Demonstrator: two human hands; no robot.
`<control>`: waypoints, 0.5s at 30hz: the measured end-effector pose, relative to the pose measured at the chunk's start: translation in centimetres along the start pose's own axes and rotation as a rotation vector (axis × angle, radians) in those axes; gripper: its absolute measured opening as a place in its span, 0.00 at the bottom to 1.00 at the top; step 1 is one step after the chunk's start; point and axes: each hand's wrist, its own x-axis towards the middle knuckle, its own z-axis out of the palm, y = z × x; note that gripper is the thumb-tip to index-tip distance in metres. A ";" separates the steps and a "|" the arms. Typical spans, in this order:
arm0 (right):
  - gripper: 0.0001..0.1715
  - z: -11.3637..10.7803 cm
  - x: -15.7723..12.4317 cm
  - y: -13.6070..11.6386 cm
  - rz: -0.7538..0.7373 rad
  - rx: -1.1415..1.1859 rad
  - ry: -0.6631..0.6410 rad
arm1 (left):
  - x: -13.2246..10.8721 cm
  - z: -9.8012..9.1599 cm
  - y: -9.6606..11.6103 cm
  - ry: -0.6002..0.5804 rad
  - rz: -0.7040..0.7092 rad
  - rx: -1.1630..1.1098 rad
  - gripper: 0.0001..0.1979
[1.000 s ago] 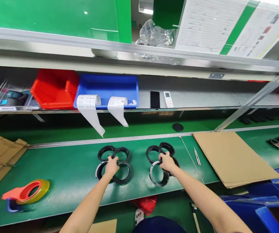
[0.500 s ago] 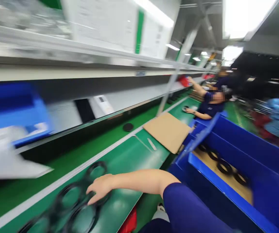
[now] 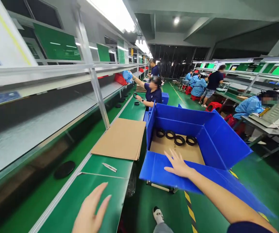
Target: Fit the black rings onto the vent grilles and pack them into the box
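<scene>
The left hand (image 3: pixel 88 210), lower left, and right hand (image 3: pixel 179 165), right of centre over a box (image 3: pixel 231 139), had fingers spread.

"How many black rings (image 3: pixel 179 144) did you count in the blue box (image 3: pixel 178 125)?"
"There were four, in one box."
"And on the near bench (image 3: pixel 118 187)?"
"One slim tool (image 3: pixel 109 167) and one cardboard stack (image 3: pixel 121 139); its sheets I could not count."
"The worker's hands?"
"Two: one left hand (image 3: pixel 88 210), one right hand (image 3: pixel 180 166)."
</scene>
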 end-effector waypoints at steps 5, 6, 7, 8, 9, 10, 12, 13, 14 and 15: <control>0.55 10.5 -0.3 5.7 0.198 -0.041 0.185 | 10.5 13.7 14.1 -0.494 0.450 -0.034 0.34; 0.56 11.3 -0.3 5.8 0.194 -0.033 0.234 | 11.9 16.7 16.0 -0.575 0.469 0.040 0.43; 0.57 11.7 -0.3 5.9 0.183 -0.007 0.268 | 13.0 19.5 17.6 -0.648 0.471 0.129 0.53; 0.57 11.6 -0.2 6.1 0.156 0.038 0.282 | 14.0 22.1 18.7 -0.713 0.460 0.221 0.62; 0.57 11.0 0.1 6.6 0.116 0.101 0.277 | 14.9 24.4 19.4 -0.766 0.445 0.305 0.68; 0.53 10.0 0.7 7.4 0.079 0.178 0.259 | 15.6 26.4 19.7 -0.801 0.431 0.376 0.72; 0.34 7.4 3.0 10.7 0.100 0.315 0.193 | 16.6 29.4 19.4 -0.823 0.424 0.475 0.73; 0.23 6.0 4.8 13.1 0.162 0.354 0.163 | 16.8 30.4 18.9 -0.802 0.424 0.509 0.71; 0.17 4.6 7.0 16.0 0.259 0.368 0.140 | 16.9 31.2 18.2 -0.764 0.427 0.531 0.69; 0.17 3.5 9.5 19.1 0.361 0.355 0.138 | 16.8 31.8 17.5 -0.722 0.430 0.543 0.68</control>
